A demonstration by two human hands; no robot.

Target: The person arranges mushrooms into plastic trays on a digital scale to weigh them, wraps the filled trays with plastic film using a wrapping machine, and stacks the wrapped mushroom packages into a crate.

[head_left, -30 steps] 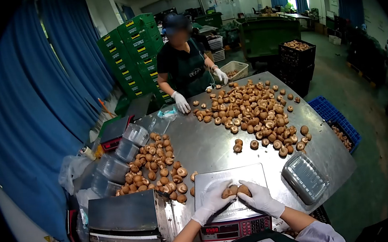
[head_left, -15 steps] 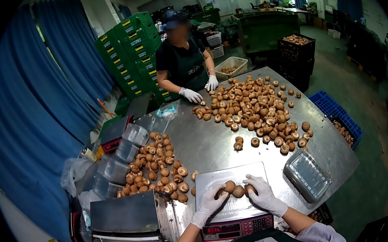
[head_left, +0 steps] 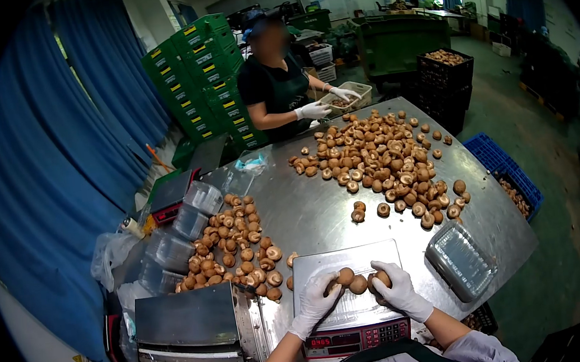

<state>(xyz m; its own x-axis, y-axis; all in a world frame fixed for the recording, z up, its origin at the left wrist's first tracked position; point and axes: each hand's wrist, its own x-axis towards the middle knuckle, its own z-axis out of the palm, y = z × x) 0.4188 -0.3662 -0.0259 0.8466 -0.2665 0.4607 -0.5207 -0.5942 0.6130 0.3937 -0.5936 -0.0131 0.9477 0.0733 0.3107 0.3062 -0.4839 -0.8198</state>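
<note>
From here I see mushrooms lined crosswise over the scale, the left grip curled around one end, the right grip holding the other, the middle ones between them.

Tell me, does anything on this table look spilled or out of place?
One thing stands out: a crumpled blue-and-white item by the far left edge of the metal table, beyond the smaller mushroom heap. It seems unrelated to the mushrooms being handled, though I can't tell what it is.
</note>
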